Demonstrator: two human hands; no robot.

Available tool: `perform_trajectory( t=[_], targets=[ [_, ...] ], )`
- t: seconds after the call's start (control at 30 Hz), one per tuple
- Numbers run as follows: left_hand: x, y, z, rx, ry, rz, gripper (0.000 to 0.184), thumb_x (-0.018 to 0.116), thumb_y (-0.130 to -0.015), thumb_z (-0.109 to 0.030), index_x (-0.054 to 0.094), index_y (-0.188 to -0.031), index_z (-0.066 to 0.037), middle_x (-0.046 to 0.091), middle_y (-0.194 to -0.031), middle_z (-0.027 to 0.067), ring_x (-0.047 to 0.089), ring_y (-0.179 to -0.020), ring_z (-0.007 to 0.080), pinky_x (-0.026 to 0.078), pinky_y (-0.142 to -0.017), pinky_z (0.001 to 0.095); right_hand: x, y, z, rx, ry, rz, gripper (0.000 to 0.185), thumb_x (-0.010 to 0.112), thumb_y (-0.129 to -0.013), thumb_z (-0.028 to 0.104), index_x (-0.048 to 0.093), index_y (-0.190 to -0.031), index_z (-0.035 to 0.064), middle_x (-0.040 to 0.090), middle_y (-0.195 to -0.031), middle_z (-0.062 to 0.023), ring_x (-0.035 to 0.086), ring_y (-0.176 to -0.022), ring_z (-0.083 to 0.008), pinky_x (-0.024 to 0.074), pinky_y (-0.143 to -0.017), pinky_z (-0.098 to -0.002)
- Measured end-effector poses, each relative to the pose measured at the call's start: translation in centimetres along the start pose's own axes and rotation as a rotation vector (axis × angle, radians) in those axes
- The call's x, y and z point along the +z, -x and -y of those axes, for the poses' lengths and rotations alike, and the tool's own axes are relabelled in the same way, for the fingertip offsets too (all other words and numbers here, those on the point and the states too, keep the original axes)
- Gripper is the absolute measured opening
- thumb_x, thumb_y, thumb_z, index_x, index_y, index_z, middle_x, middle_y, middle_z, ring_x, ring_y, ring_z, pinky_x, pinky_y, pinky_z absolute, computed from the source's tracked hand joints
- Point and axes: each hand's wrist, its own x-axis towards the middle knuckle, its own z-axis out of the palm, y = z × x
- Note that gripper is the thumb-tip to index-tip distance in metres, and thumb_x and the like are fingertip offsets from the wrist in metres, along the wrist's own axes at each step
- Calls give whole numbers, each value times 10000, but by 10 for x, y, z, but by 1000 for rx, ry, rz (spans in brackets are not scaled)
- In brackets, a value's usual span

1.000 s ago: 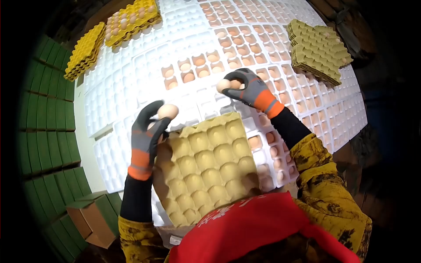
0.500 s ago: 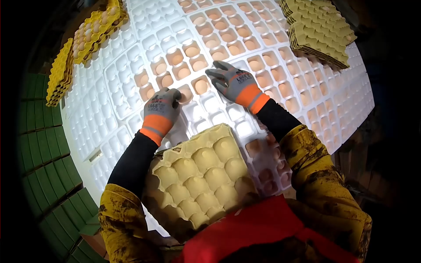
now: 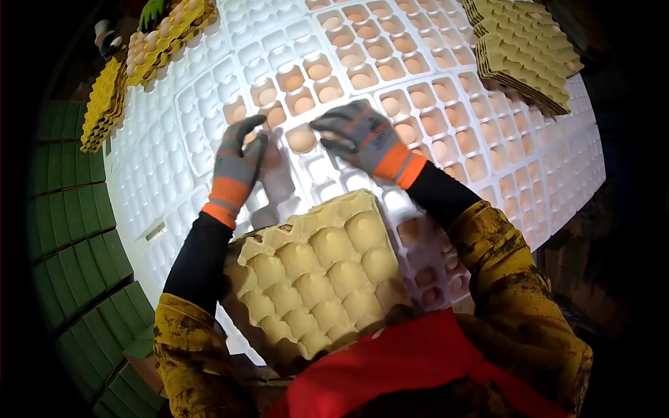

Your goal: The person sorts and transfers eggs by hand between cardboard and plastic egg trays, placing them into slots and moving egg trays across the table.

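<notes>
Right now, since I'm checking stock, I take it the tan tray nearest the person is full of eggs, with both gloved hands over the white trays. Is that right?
Not quite: the tan tray is not full; the head view shows its visible cups empty. The left hand and right hand are over the white trays, both gloved.

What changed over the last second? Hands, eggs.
The left hand has let go of an egg, now resting in the white tray, and moved left. The right hand has shifted slightly left and nearer. Another person's green-gloved hand has come into view at top left. The pulp tray in front and the tray stack at right stayed put.
</notes>
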Motion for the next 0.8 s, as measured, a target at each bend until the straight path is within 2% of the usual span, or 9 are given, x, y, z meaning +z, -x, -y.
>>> perform_trajectory(
  t=[0.1, 0.17, 0.33, 0.47, 0.57, 0.63, 0.7, 0.73, 0.8],
  targets=[
    [-35, 4, -10, -179, 295, -39, 344, 583, -1008, -113, 585, -1336, -9, 637, -1310, 87, 578, -1202, 155, 436, -1056, 301, 28, -21, 22, -47, 116, 84, 427, 595, -933, 444, 611, -1271, 185, 605, -1179, -50, 540, -1132, -294, 437, -944, -453],
    [-65, 23, -25, -112, 170, -56, 351, 571, -1013, -107, 581, -1348, -3, 636, -1315, 86, 573, -1205, 151, 431, -1060, 301, 42, -35, 17, 3, 285, 305, 391, 599, -924, 435, 627, -1229, 191, 605, -1164, -48, 536, -1122, -281, 431, -935, -447],
    [-115, 140, -54, -290, 78, -258, 366, 539, -1029, -170, 579, -1339, 19, 645, -1294, 109, 581, -1199, 181, 431, -1049, 317, 46, -12, -2, -31, -192, -76, 232, 671, -844, 198, 680, -1071, 151, 658, -1117, -81, 580, -1067, -294, 459, -955, -413],
    [-91, 283, -42, -499, 303, -379, 428, 474, -1063, -228, 520, -1391, 42, 593, -1355, 154, 563, -1241, 237, 424, -1075, 346, -32, 54, 30, 437, -497, -288, 199, 633, -925, 100, 696, -1105, 41, 687, -1060, -111, 676, -923, -213, 535, -797, -313],
    [-52, 349, -68, -597, 244, -348, 503, 430, -1070, -317, 480, -1433, 27, 545, -1419, 160, 528, -1289, 260, 422, -1082, 377, -89, 131, 85, 636, -592, -77, 278, 555, -1006, 176, 666, -1220, 38, 682, -938, -61, 642, -823, -118, 523, -741, -276],
    [-29, 361, -96, -626, 158, -374, 490, 469, -1058, -287, 485, -1419, 44, 546, -1416, 167, 514, -1296, 267, 393, -1087, 360, -112, 173, 129, 935, -727, 233, 375, 535, -1024, 258, 593, -1329, 48, 691, -931, -37, 619, -807, -98, 517, -727, -266],
    [-19, 358, -121, -581, 254, -431, 496, 503, -1035, -243, 468, -1430, 55, 527, -1437, 178, 499, -1304, 267, 367, -1097, 350, -100, 223, 155, 726, -627, 390, 501, 618, -970, 284, 519, -1407, 61, 702, -994, -63, 660, -889, -128, 530, -813, -288],
    [-22, 354, -132, -542, 255, -449, 506, 500, -1033, -244, 460, -1438, 57, 520, -1446, 179, 497, -1307, 266, 366, -1099, 351, -102, 220, 183, 551, -413, 399, 523, 653, -942, 314, 531, -1363, 29, 701, -1101, -176, 666, -982, -187, 520, -857, -336],
    [-41, 341, -146, -270, 167, -389, 551, 437, -1040, -285, 430, -1459, 71, 486, -1482, 189, 476, -1337, 267, 355, -1109, 343, -99, 241, 192, 727, -637, 98, 473, 655, -941, 238, 542, -1329, -7, 684, -1145, -117, 620, -1024, -137, 498, -886, -300]
  ],
)
